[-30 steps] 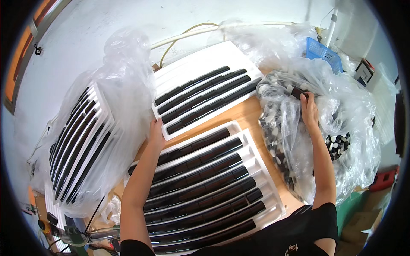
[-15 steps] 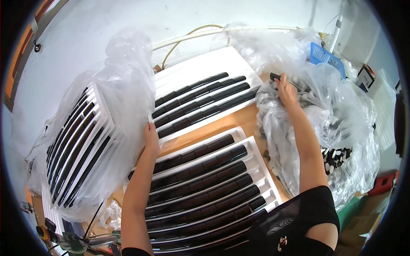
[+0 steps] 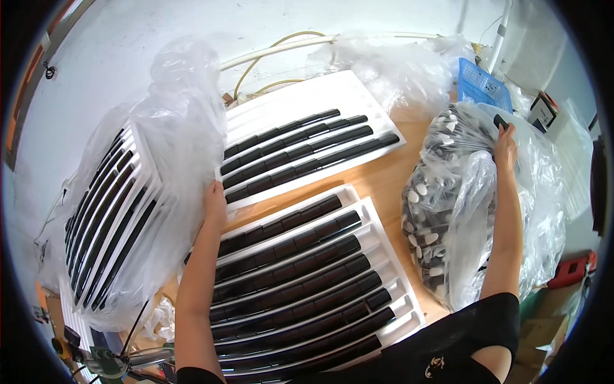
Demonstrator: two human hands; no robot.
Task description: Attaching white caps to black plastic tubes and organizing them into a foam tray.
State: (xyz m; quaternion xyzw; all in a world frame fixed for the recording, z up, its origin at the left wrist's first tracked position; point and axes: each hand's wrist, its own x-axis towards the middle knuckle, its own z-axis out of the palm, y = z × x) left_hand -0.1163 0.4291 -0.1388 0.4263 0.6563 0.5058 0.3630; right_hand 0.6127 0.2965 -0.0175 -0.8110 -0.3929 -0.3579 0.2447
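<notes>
My left hand [image 3: 215, 201] is closed on the near left corner of a white ribbed tray [image 3: 313, 96], which carries several rows of glossy black pieces [image 3: 288, 142]. My right hand [image 3: 505, 146] pinches a small black piece [image 3: 501, 121] at the far side of a clear plastic bag [image 3: 470, 211]. Inside that bag lie many loose pieces, dark with pale undersides. Some bag film seems to bunch near my right fingers; whether they grip it too I cannot tell. Closer to me, a second white tray [image 3: 396, 281] is filled with long curved rows of black pieces [image 3: 294, 281].
Stacked trays with black rows [image 3: 112, 224] stand tilted at the left under plastic film [image 3: 185, 121]. A blue basket [image 3: 483, 86] sits at the far right, a red case [image 3: 571, 270] at the lower right. Brown tabletop [image 3: 377, 179] shows between the trays and the bag.
My right hand has moved right with the black piece, and the bag has shifted right and flattened. The end of the far tray's nearest row now shows. My left hand stays at the tray corner.
</notes>
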